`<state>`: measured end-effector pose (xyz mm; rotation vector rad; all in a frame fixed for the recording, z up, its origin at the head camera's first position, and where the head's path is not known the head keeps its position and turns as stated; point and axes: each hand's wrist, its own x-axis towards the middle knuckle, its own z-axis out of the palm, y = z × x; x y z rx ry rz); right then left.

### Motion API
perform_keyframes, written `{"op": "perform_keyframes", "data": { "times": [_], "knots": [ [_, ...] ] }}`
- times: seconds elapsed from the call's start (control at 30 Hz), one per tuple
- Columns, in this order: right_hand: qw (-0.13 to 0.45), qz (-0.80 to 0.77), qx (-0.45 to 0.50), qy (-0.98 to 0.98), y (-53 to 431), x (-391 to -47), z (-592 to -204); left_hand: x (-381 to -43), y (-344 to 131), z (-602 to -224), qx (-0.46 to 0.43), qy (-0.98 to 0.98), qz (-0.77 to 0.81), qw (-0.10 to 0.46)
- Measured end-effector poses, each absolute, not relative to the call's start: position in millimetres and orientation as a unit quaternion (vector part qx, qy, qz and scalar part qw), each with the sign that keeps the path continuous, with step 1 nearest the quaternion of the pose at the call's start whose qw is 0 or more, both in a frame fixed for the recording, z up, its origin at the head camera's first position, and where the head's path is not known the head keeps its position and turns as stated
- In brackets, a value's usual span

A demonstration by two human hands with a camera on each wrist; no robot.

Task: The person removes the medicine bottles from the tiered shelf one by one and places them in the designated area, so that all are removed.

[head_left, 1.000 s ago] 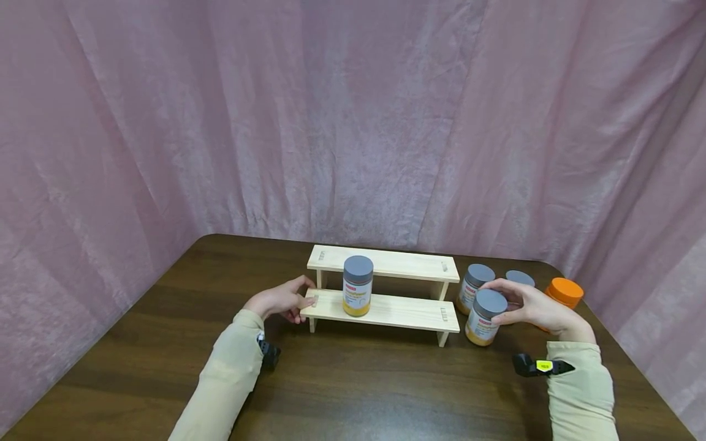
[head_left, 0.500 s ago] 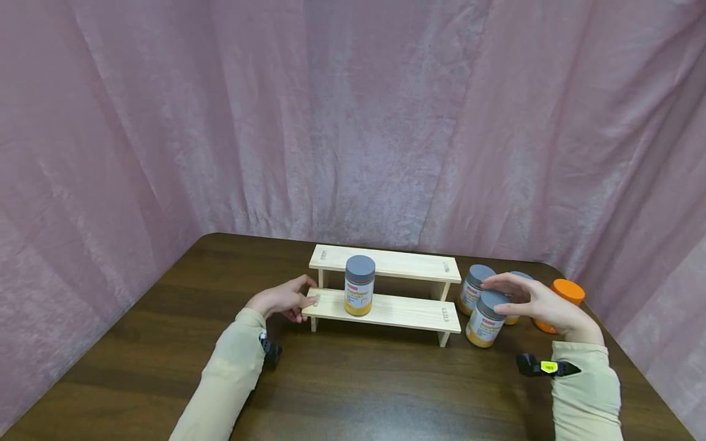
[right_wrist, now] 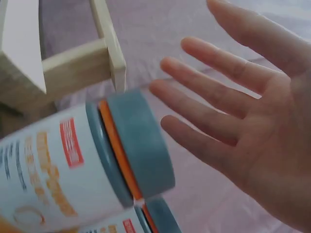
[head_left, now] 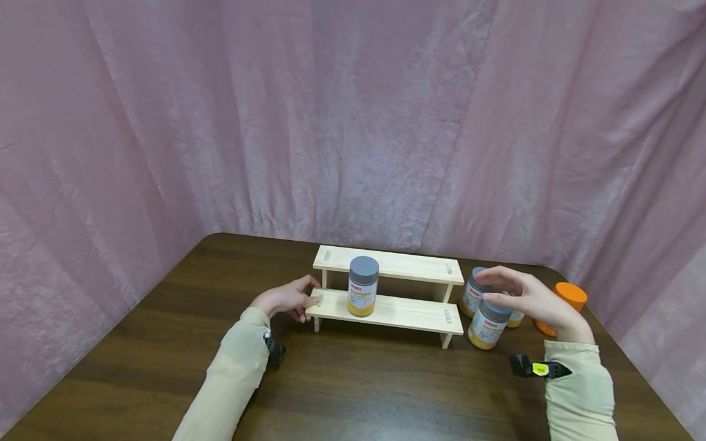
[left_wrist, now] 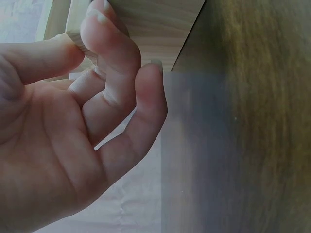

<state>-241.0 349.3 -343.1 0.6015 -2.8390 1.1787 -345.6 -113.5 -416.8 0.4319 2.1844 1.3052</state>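
My left hand [head_left: 287,300] pinches the left end of the lower board of a two-tier wooden shelf [head_left: 410,310]. In the left wrist view, thumb and fingers [left_wrist: 109,36] meet at the board's corner. On that lower board stands a grey-lidded jar [head_left: 362,291] with a white and yellow label. My right hand [head_left: 537,300] hovers at the lid of a second such jar [head_left: 488,327], which stands on the table right of the shelf. The right wrist view has its fingers [right_wrist: 204,121] spread and straight, apart from the jar's lid [right_wrist: 141,145].
Behind the front jar stands another grey-lidded jar [head_left: 472,297]. One more jar [head_left: 515,318] is mostly hidden by the right hand. An orange-lidded jar [head_left: 570,295] stands at far right. Pink curtains [head_left: 353,122] hang behind the brown table [head_left: 353,380].
My right hand's fingers have loosened from round the front jar's lid and spread. The left hand keeps its hold on the shelf. The head view has shifted slightly.
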Motion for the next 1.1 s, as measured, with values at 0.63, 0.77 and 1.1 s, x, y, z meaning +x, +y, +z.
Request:
{"op": "perform_keyframes", "data": {
  "times": [0.63,0.77,1.1],
  "knots": [
    [0.052,0.499,0.214,-0.838,280.8,-257.4,-349.4,-343.4,-113.1,-414.8,0.159,0.821,0.476,0.273],
    [0.037,0.521,0.207,-0.827,263.7,-261.6,-356.4,-343.0,-114.1,-415.6,0.156,0.821,0.477,0.272],
    [0.007,0.504,0.211,-0.838,236.3,-268.1,-366.3,-344.5,-113.1,-414.2,0.151,0.827,0.473,0.264]
  ]
}}
